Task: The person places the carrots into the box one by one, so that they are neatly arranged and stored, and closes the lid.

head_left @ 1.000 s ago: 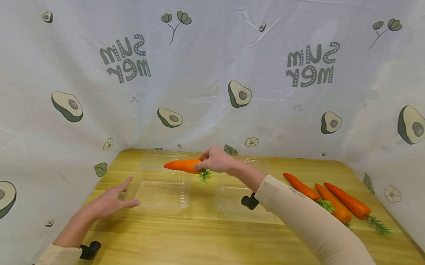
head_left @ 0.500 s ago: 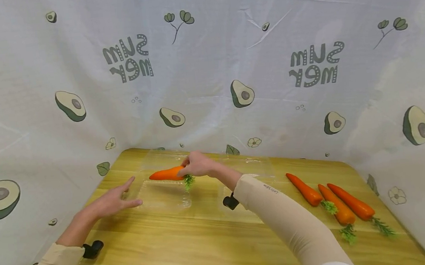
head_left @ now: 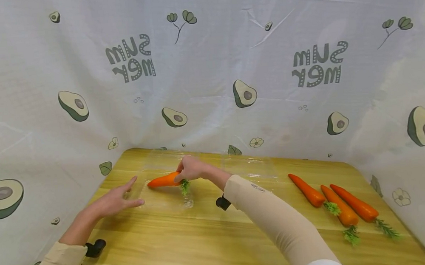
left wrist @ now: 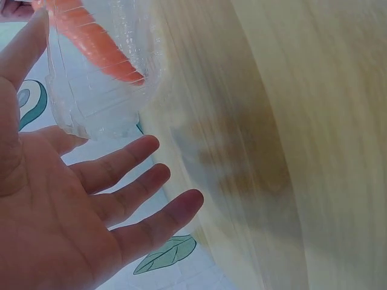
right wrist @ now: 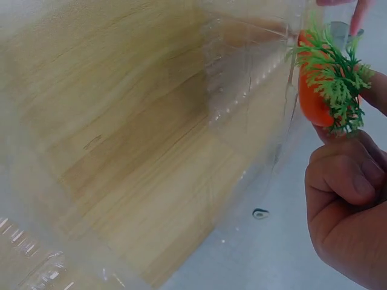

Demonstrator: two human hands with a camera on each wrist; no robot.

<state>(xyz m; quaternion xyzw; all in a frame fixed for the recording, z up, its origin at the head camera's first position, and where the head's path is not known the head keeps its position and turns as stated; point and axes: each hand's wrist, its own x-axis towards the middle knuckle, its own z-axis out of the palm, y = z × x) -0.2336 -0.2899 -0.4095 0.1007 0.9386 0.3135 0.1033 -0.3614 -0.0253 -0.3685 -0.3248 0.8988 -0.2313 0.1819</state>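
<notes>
A toy-like orange carrot (head_left: pixel 163 180) with feathery green leaves (right wrist: pixel 335 78) lies nearly level over the left clear plastic box (head_left: pixel 188 203). My right hand (head_left: pixel 193 168) holds it by the thick leafy end, its tip pointing left. Whether the carrot rests on the box's bottom, I cannot tell. At the box's left side my left hand (head_left: pixel 115 200) is spread, thumb and index finger apart, gripping nothing. In the left wrist view its index finger (left wrist: pixel 24 54) overlaps the box wall; contact is unclear.
Several more carrots lie at the right of the wooden table (head_left: pixel 177 246), among them a carrot (head_left: pixel 306 190) nearest the middle. A second clear box (head_left: pixel 250 166) stands behind my right forearm. Behind the table hangs a printed white curtain (head_left: pixel 206 65).
My right hand has carried the carrot left and lowered it to the left box. My left hand stays beside that box, fingers spread.
</notes>
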